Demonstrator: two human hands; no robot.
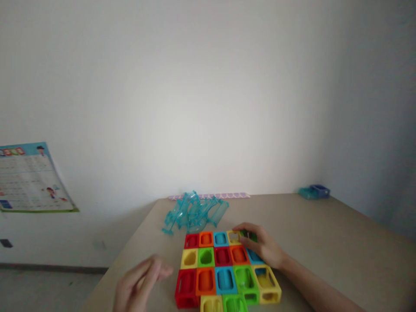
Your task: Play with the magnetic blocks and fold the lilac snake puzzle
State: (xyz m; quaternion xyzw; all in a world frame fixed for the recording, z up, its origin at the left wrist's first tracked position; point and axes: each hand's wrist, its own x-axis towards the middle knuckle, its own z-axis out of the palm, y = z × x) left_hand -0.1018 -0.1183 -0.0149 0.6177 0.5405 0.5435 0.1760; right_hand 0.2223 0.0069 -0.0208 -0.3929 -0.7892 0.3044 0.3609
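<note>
A flat array of square, hollow plastic blocks [222, 256] in red, orange, yellow, green and blue lies on the table in rows. My right hand [264, 247] rests over its far right corner. The fingers are curved round a green block [249, 235] there, the thumb on the near side, partly hiding it and the blue block below. Left of the array is my left hand [141, 284], a little blurred and apart from the blocks. Its fingers are curled in, and nothing shows between them.
Translucent teal plastic pieces [195, 212] are heaped behind the blocks. A purple patterned strip [224, 196] lies along the table's back edge. At the back right corner stands a small dark blue container [320, 190] beside a teal piece [308, 193]. A poster [30, 182] hangs on the left wall.
</note>
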